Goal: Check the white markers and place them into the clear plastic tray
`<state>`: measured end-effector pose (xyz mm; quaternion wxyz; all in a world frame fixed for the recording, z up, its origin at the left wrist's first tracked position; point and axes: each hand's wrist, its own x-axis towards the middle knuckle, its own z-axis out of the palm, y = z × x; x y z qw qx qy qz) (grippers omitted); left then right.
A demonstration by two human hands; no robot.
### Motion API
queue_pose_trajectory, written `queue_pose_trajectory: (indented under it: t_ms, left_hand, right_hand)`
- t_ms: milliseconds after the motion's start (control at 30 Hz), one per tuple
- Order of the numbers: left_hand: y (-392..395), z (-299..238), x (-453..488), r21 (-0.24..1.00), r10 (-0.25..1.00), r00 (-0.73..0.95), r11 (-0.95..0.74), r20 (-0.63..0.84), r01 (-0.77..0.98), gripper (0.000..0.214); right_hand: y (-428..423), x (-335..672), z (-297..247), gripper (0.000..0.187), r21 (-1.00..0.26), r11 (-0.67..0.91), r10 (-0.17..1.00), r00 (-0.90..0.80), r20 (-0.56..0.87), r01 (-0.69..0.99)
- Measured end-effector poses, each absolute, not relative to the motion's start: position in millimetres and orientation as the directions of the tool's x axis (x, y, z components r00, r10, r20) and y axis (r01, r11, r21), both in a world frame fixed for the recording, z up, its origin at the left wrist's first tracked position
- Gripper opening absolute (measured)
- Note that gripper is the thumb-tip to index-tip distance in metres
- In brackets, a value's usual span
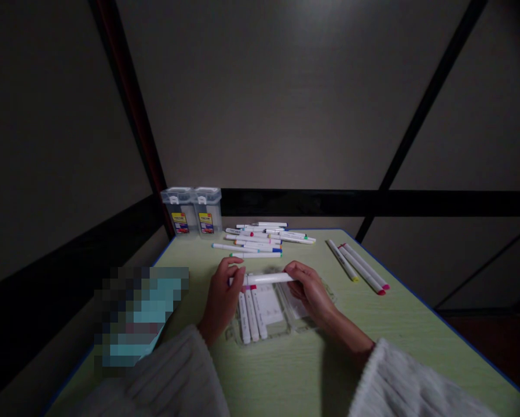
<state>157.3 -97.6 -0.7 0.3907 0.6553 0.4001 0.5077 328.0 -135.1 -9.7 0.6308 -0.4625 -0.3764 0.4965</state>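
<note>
I work in dim light, with a faint glare high on the wall (281, 104) and the upper right corner black. A soft shadow lies on the desk (286, 376) below my right forearm (351, 336). Coarse pixels mask a patch (142, 318) at left; lettering on the markers (251, 315) blurs.

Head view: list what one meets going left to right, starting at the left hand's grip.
Left hand's grip → held white marker → right hand's grip → yellow-ended marker → red-ended marker → pink-ended marker.
</note>
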Motion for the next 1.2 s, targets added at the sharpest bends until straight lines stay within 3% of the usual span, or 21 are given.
queue_pose_trajectory:
  t_ms: [267,600,933,1200]
  left_hand:
    - [-95,-4,158,0.905,0.902,0.198,-0.411,0.384,0.113,0.015]
    - [-103,-9,154,0.853,0.773,0.446,-0.521,0.452,0.038,0.025]
    - [-106,-3,155,0.893,0.843,0.401,-0.435,0.358,0.117,0.026]
    - [-103,-2,157,0.924,0.918,0.241,-0.355,0.315,0.143,0.031]
  right_hand:
    - [-134,327,-10,0.016,-0.958,0.103,0.964,0.264,0.03,-0.268]
    - [-131,334,-13,0.016,-0.932,0.109,0.95,0.312,-0.004,-0.345]
    - [-131,332,-15,0.022,-0.941,0.096,0.953,0.303,-0.008,-0.325]
    - [-134,329,-13,0.028,-0.96,0.143,0.96,0.268,0.076,-0.24]
